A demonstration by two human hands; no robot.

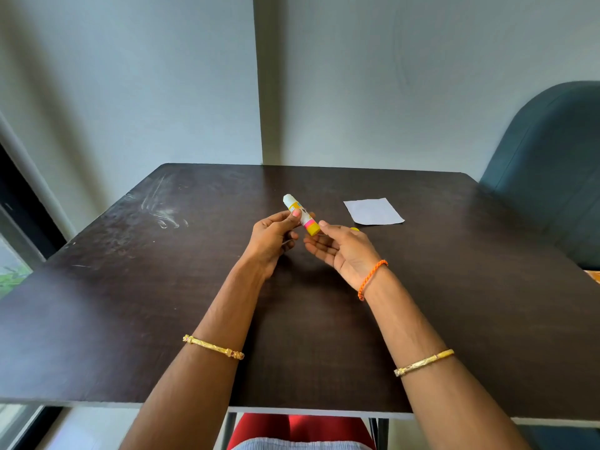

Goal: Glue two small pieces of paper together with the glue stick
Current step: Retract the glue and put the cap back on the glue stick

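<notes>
My left hand grips a glue stick above the middle of the dark table. The stick is tilted: its white uncapped end points up and away to the left, and its pink band and yellow base point toward my right hand. That hand is palm up with fingers apart, its thumb tip right at the yellow base. A small yellow piece, possibly the cap, peeks out behind my right hand. One small white paper lies flat on the table to the right. I see no second paper clearly.
A dark green chair stands at the table's right side. The table's far edge meets a pale wall. White smears mark the tabletop at the left. A window frame is at the far left.
</notes>
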